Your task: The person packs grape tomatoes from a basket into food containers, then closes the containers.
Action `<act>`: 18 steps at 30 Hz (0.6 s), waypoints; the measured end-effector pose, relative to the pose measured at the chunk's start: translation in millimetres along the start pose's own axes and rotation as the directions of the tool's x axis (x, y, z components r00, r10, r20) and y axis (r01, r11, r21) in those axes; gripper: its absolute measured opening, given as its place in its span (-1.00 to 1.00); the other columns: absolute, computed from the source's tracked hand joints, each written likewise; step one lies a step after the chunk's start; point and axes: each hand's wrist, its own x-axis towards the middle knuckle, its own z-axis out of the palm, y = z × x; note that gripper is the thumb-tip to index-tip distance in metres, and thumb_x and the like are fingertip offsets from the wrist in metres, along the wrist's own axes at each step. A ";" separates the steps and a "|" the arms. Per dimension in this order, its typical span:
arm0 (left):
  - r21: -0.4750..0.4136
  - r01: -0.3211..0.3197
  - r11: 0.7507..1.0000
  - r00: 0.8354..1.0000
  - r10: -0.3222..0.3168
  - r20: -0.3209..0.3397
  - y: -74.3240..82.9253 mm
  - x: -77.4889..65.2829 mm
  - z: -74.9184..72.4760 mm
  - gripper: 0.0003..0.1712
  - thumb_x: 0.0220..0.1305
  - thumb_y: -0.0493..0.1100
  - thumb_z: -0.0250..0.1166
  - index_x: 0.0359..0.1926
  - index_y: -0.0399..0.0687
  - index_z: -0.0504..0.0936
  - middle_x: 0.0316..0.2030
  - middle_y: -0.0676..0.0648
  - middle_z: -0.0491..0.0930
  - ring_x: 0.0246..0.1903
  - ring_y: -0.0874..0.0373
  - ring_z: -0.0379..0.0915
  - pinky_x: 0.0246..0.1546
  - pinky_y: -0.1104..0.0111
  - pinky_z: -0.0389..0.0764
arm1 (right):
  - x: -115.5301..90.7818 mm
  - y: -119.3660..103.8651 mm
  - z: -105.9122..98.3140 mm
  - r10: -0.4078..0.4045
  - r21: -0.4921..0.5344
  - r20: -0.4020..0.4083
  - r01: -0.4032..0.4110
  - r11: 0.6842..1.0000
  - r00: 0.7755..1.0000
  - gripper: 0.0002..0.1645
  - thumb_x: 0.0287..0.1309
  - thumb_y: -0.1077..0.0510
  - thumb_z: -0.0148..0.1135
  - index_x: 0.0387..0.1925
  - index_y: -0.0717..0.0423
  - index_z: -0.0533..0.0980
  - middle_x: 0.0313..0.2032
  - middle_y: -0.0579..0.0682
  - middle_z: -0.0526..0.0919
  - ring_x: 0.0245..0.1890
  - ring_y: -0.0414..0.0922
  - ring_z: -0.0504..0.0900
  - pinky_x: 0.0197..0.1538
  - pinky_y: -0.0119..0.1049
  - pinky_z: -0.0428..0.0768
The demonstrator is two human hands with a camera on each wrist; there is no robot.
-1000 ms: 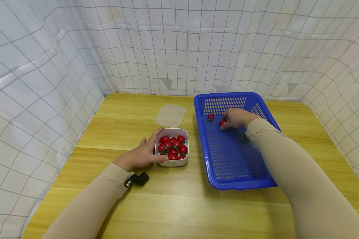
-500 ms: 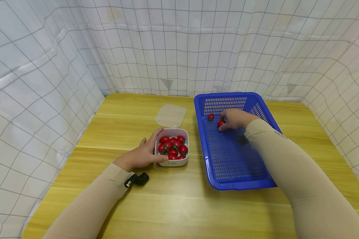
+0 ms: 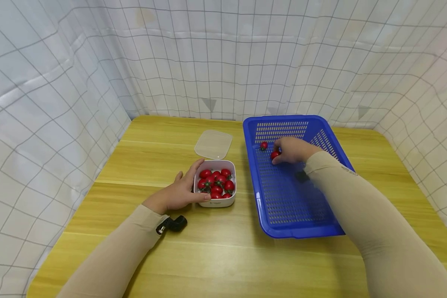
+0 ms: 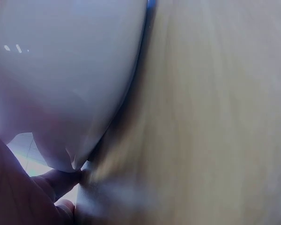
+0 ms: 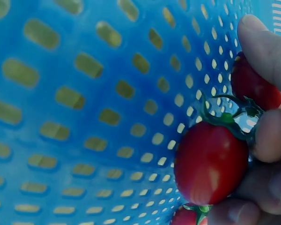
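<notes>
My left hand (image 3: 176,193) holds a small white square container (image 3: 225,203) at its left side, thumb over the near rim and fingers along the far left corner. Several cherry tomatoes (image 3: 217,189) with green stems fill it. In the left wrist view the container's smooth wall (image 4: 75,56) stands beside the fingers. My right hand (image 3: 291,150) is inside the blue basket (image 3: 259,203), thumb and fingers round a cherry tomato (image 3: 275,155). In the right wrist view a red tomato (image 5: 210,164) sits at the fingertips and another tomato (image 5: 255,86) lies under the thumb.
A loose cherry tomato (image 3: 263,145) lies in the basket's far left corner. Behind the container, a translucent flat lid (image 3: 213,145) rests on the wooden table (image 3: 223,256). White checked curtains (image 3: 223,62) surround the table at the back and sides.
My right hand has shifted slightly left inside the basket, along with the tomato at its fingers. My left hand keeps its place on the container. The head view has shifted a little.
</notes>
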 end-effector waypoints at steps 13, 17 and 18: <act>0.000 -0.015 1.000 1.000 0.015 -0.001 -1.5 -0.5 0.1 0.32 0.28 0.23 0.43 0.71 0.10 -0.30 0.65 -0.16 0.05 0.62 -0.27 0.03 0.57 -0.25 -0.59 | 0.5 -7.4 0.8 -0.059 0.029 -0.022 0.059 0.998 0.998 -0.64 0.20 0.02 0.53 -0.08 0.14 0.66 -0.26 0.02 0.68 -0.25 -0.05 0.60 -0.05 -0.08 0.58; 0.006 -0.014 1.000 1.000 0.014 0.001 -1.5 0.5 -0.1 0.32 0.28 0.23 0.43 0.70 0.11 -0.30 0.64 -0.15 0.07 0.62 -0.26 0.04 0.57 -0.25 -0.58 | 0.8 -6.4 -2.1 -0.069 0.044 -0.004 0.069 0.997 0.998 -0.65 0.23 0.02 0.51 -0.05 0.10 0.69 -0.23 0.01 0.69 -0.31 -0.09 0.62 -0.12 -0.13 0.62; 0.007 -0.016 1.000 1.000 0.016 0.001 -1.5 0.6 -0.2 0.32 0.28 0.23 0.44 0.70 0.10 -0.29 0.64 -0.16 0.08 0.62 -0.28 0.04 0.57 -0.26 -0.59 | 1.1 -6.5 -3.0 -0.068 0.053 0.005 0.068 0.996 0.998 -0.65 0.23 0.02 0.51 -0.04 0.11 0.69 -0.22 0.01 0.69 -0.35 -0.09 0.63 -0.14 -0.14 0.64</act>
